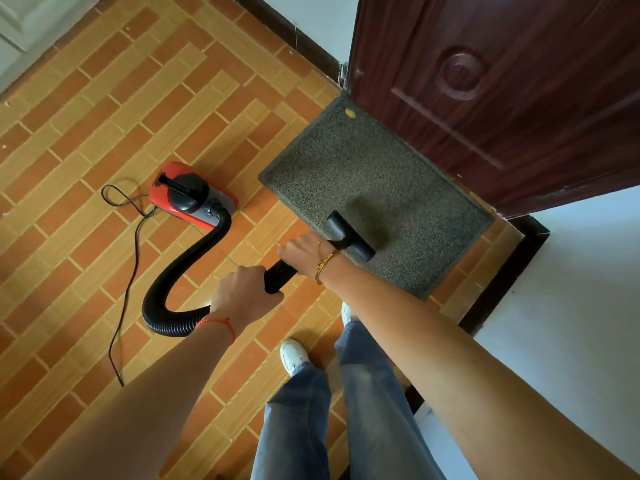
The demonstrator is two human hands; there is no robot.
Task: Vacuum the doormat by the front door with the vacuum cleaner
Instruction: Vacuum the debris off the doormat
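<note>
**Two hands steer the nozzle across the mat**

The mat (374,188) lies on the tiled floor (104,133) against the dark door (502,81), to the right. The nozzle (349,235) rests flat on its near half, likely so suction works on the pile. The right hand (299,252) curls its fingers round the tube close to the nozzle, for aim; the left hand (242,296) clamps the ribbed hose (180,268) further back, probably to carry its weight. The red vacuum (192,194) sits on the floor left of the mat, its cord (124,271) trailing nearer. A yellow speck (349,113) lies at the mat's far corner.
</note>
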